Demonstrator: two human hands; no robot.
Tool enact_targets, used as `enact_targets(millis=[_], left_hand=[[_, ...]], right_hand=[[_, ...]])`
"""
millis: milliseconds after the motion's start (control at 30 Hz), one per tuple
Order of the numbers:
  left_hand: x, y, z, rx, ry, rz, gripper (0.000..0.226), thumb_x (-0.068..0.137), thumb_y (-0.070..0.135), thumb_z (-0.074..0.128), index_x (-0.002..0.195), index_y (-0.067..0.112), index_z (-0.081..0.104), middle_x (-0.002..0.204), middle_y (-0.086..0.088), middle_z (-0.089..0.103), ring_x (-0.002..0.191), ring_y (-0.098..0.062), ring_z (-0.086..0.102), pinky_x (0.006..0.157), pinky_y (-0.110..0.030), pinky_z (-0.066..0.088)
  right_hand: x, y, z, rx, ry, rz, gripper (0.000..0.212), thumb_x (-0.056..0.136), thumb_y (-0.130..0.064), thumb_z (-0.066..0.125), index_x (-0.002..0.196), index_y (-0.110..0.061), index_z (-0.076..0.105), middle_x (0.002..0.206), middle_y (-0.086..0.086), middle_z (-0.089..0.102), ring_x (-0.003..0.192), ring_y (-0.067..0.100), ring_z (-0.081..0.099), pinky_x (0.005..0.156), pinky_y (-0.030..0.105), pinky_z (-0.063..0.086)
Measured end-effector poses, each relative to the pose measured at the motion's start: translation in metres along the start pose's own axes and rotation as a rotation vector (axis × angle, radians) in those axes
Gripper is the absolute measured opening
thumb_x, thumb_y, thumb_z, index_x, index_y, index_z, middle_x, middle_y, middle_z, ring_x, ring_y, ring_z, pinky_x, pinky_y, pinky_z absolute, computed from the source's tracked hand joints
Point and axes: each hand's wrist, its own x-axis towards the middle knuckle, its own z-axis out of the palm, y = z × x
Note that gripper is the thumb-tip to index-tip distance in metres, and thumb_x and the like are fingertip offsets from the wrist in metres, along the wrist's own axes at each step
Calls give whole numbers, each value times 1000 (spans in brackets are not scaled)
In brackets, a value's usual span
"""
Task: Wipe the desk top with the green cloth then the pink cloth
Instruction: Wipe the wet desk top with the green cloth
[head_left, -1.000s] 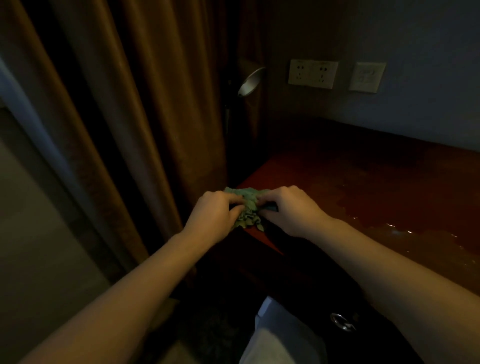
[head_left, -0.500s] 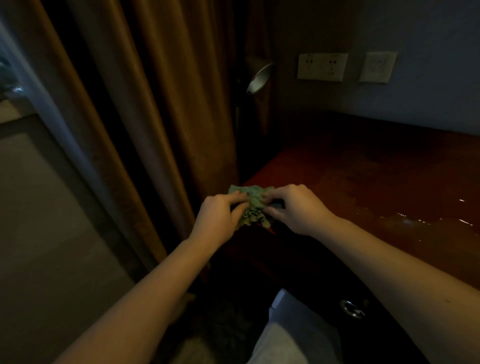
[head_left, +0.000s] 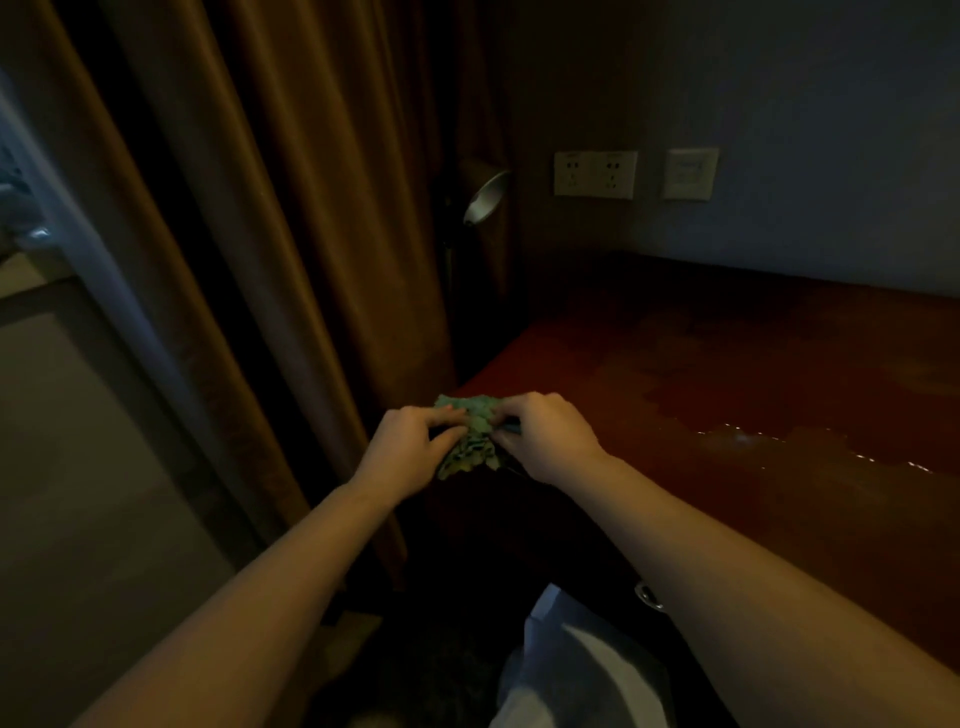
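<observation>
Both hands, left hand (head_left: 410, 446) and right hand (head_left: 545, 434), bunch the green cloth (head_left: 471, 434) at the surface (head_left: 727, 374) corner, fingers curled round it; wet streaks remain; pink cloth unseen, its pass apparently ahead.

Dim room: brown curtain (head_left: 260, 260), grey wall (head_left: 831, 93).

Dim warm room light, glare streaks on wet desk top (head_left: 779, 405), soft wide-angle edges

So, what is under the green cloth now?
The cloth sits bunched at the near left corner of the desk, whose red-brown top shows beside it. The spot directly below is covered by the cloth, so I cannot see it.
</observation>
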Motion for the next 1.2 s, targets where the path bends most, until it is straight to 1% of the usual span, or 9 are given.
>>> enact_targets(millis=[133,233,367,533,667,767,1000,1133,1200], left_hand=[[24,15,-4,68,-33,-13,27,96,27,63,121,21,70,129,2,65,122,-12,57,105,-23,39],[8,14,2,17,-67,30,26,94,27,66,119,24,71,127,7,66,123,-4,55,106,-16,36],[-14,13,18,-77,-29,129,28,93,25,67,120,23,71,126,10,65,119,14,43,103,-1,27],[13,33,22,24,-10,100,28,96,30,63,121,23,70,128,5,66,121,-7,56,98,-13,33],[-1,37,33,-12,-80,182,29,95,30,64,123,25,68,132,7,63,128,-2,50,109,-19,36],[-10,44,44,-73,-79,243,30,96,27,64,125,22,68,133,8,62,130,2,46,112,-18,34],[23,80,54,5,-137,227,29,98,31,60,125,23,67,135,7,61,127,-10,53,109,-32,43],[-13,70,55,-72,-172,389,30,96,29,63,125,25,67,135,13,59,128,11,40,112,-16,33],[-19,67,57,-74,-161,429,31,95,30,63,126,26,67,133,15,59,128,12,39,111,-11,31]], right_hand=[[4,-8,4,-53,86,60,20,96,-21,54,113,-22,65,108,7,67,91,30,62,77,47,56],[-24,1,4,-59,43,0,17,98,-23,54,112,-21,63,103,5,67,83,27,62,73,45,55],[-54,15,-2,19,52,-35,24,99,-32,57,120,-23,63,115,-1,66,101,24,62,84,42,53],[-34,17,-8,-28,111,22,21,99,-26,56,117,-18,63,112,8,66,99,32,61,83,48,53],[-60,34,-8,-65,95,45,21,98,-29,58,118,-23,62,114,3,66,99,26,63,81,43,55],[-76,48,-11,-28,137,39,30,97,-31,60,127,-26,60,126,-3,63,110,22,61,89,38,53],[-76,56,-37,-80,122,142,29,97,-28,59,126,-23,59,128,1,61,115,24,58,93,35,50],[-116,65,-36,-37,32,111,35,96,-37,60,129,-29,58,141,-10,52,125,16,52,101,33,47],[-122,69,-34,5,50,100,36,95,-37,60,130,-29,58,145,-13,48,130,15,49,103,34,46]])
